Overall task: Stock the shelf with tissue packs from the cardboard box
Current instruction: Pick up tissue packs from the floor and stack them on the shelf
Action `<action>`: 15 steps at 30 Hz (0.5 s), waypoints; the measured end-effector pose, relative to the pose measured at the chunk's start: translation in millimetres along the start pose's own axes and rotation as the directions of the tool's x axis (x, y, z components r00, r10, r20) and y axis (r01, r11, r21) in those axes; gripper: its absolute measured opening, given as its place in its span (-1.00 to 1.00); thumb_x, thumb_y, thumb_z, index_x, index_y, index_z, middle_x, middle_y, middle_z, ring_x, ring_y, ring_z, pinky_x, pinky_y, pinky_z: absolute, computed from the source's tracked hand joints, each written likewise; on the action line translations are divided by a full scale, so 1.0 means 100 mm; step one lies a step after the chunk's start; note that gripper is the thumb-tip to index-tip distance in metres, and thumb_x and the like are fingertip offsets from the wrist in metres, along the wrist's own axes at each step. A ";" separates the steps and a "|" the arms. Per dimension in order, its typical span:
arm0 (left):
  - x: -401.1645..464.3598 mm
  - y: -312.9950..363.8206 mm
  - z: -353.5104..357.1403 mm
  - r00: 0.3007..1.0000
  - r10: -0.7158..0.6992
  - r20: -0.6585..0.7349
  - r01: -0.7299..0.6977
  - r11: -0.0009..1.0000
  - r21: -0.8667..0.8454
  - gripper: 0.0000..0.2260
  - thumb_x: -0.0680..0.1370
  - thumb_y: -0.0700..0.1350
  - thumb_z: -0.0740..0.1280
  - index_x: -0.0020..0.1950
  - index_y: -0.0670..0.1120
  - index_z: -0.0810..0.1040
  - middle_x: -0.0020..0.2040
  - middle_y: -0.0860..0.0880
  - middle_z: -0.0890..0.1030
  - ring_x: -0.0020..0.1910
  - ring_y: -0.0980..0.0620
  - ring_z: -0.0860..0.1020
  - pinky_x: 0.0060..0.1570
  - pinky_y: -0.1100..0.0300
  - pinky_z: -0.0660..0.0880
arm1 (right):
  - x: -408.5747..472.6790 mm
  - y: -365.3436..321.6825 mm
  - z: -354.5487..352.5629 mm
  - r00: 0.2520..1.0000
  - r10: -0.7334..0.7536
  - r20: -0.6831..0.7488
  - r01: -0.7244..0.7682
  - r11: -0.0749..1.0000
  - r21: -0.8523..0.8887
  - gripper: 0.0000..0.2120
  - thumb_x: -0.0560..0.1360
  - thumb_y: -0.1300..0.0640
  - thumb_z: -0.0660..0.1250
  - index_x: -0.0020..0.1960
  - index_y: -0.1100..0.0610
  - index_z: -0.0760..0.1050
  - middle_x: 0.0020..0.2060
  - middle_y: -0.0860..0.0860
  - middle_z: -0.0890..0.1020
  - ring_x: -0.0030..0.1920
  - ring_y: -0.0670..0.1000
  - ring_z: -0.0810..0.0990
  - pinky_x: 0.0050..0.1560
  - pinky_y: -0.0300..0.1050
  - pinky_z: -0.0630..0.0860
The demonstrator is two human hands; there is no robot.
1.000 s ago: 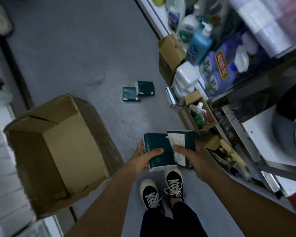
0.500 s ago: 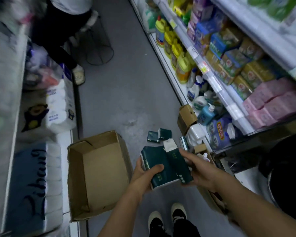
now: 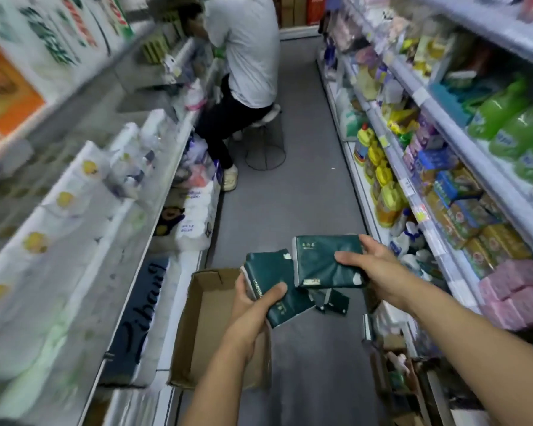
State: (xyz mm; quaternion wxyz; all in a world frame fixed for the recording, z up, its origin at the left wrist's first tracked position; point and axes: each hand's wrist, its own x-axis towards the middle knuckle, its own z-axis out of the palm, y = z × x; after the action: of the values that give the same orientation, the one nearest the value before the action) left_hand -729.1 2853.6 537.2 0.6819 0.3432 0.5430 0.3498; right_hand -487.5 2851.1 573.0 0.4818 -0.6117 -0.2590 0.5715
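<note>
My left hand grips a dark green tissue pack over the aisle floor, thumb across its front. My right hand holds a second dark green tissue pack slightly higher and to the right, fingers curled round its right end. Below my hands the open cardboard box stands on the floor, its visible inside empty. Two more green packs lie on the floor behind the held ones. The right shelf carries boxed and pink packs.
A person in a white shirt sits on a wire stool up the aisle on the left. Toilet paper bundles fill the left shelving. Small cartons and bottles crowd the floor along the right shelf. The grey aisle floor runs between.
My view has swung up from the floor to the aisle. Both hands have risen with the packs, and the right pack has moved apart from the left one.
</note>
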 end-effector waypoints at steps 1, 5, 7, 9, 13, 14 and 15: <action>-0.07 0.06 -0.01 1.000 0.019 -0.011 -0.020 1.000 -0.009 -0.33 0.43 -0.19 0.54 0.47 0.04 0.35 0.16 -0.02 0.69 -0.05 0.05 0.72 -0.30 0.24 0.59 | -0.02 -0.09 0.06 0.999 -0.019 0.027 0.019 0.999 -0.036 -0.58 0.38 0.31 0.50 0.19 0.17 0.50 0.00 0.09 0.70 -0.01 0.10 0.68 0.07 0.04 0.60; -0.34 0.24 -0.10 0.996 0.072 -0.052 -0.075 0.996 -0.055 -0.28 0.41 -0.13 0.56 0.48 0.10 0.32 0.19 0.01 0.67 -0.04 0.08 0.71 -0.31 0.24 0.59 | -0.15 -0.39 0.31 0.989 -0.083 0.121 0.100 0.985 -0.143 -0.43 0.28 0.18 0.58 0.22 0.10 0.43 0.00 0.04 0.68 -0.01 0.06 0.68 0.07 0.01 0.58; -0.47 0.30 -0.16 0.990 0.098 -0.105 -0.104 0.993 -0.061 -0.18 0.30 -0.03 0.61 0.49 0.11 0.31 0.19 0.02 0.67 0.02 0.04 0.70 -0.27 0.20 0.61 | -0.22 -0.50 0.44 0.979 -0.078 0.188 0.110 0.980 -0.166 -0.29 0.13 0.07 0.60 0.22 0.13 0.43 0.03 0.07 0.69 0.01 0.08 0.69 0.10 0.04 0.58; -0.58 0.35 -0.22 0.980 0.115 -0.160 -0.129 0.989 -0.076 -0.10 0.20 0.04 0.63 0.48 0.12 0.32 0.19 0.03 0.67 0.06 0.02 0.69 -0.19 0.14 0.63 | -0.27 -0.55 0.57 0.964 -0.069 0.257 0.119 0.976 -0.184 -0.29 0.14 0.07 0.59 0.23 0.18 0.45 0.02 0.09 0.70 0.00 0.09 0.70 0.08 0.03 0.58; -0.80 0.38 -0.38 0.951 0.138 -0.277 -0.183 0.973 -0.142 -0.04 0.09 0.04 0.73 0.42 0.12 0.37 0.18 -0.02 0.68 0.08 -0.07 0.69 0.05 -0.07 0.64 | -0.35 -0.60 0.87 0.925 -0.045 0.378 0.142 0.962 -0.233 -0.53 0.36 0.18 0.52 0.23 0.22 0.49 0.00 0.10 0.71 -0.02 0.09 0.70 -0.01 -0.05 0.60; -0.85 0.39 -0.41 0.941 0.138 -0.308 -0.195 0.967 -0.162 -0.04 0.07 0.04 0.71 0.41 0.11 0.38 0.18 -0.04 0.68 0.08 -0.09 0.69 0.09 -0.13 0.63 | -0.36 -0.61 0.93 0.914 -0.038 0.403 0.150 0.956 -0.251 -0.54 0.38 0.16 0.52 0.23 0.22 0.50 0.00 0.10 0.71 -0.02 0.09 0.70 -0.01 -0.05 0.60; -0.96 0.39 -0.51 0.923 0.140 -0.359 -0.222 0.955 -0.197 -0.04 0.06 0.04 0.70 0.40 0.09 0.39 0.18 -0.06 0.68 0.08 -0.11 0.69 0.11 -0.17 0.61 | -0.40 -0.62 1.08 0.894 -0.021 0.447 0.166 0.943 -0.287 -0.54 0.38 0.12 0.52 0.22 0.21 0.51 -0.01 0.09 0.71 -0.02 0.09 0.70 0.01 -0.03 0.60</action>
State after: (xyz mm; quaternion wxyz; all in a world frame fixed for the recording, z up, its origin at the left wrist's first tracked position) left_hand -799.4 2797.2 609.0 0.5776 0.2436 0.5736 0.5273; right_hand -583.8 2873.0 658.3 0.3336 -0.5238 -0.4785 0.6208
